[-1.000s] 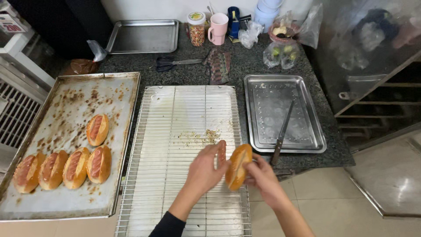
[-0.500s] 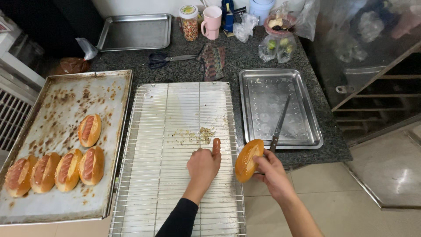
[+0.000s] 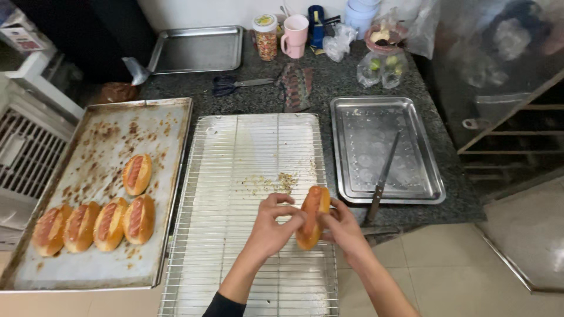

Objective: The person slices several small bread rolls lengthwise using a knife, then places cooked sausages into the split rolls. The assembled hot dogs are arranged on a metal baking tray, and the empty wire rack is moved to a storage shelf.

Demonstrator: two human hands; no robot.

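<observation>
The dark speckled stone surface [image 3: 317, 100] carries everything. Along its left edge lies the big crumb-stained baking tray [image 3: 106, 258], with one bun [image 3: 137, 174] near its middle and a row of four buns [image 3: 94, 226] side by side toward its near left corner. Beside the tray, in the middle of the surface and reaching past the near edge, sits a wire cooling rack [image 3: 247, 152] with a scatter of crumbs [image 3: 273, 182] on it. Right of the rack, near the right edge, is a shallow steel tray [image 3: 358, 117] with a long knife [image 3: 382, 179] lying aslant over its near rim. A second steel tray [image 3: 197, 50] rests at the far edge, with scissors [image 3: 235, 85] and a folded patterned cloth [image 3: 296, 88] in front of it. A spice jar [image 3: 265, 36], a pink mug [image 3: 295, 35] and bagged limes [image 3: 382, 64] stand along the far edge.

Over the rack's near right corner, the left hand [image 3: 273, 226] and right hand [image 3: 341, 230] both grip a split bun [image 3: 311, 217], fingers curled round it from either side, its red filling facing up.
</observation>
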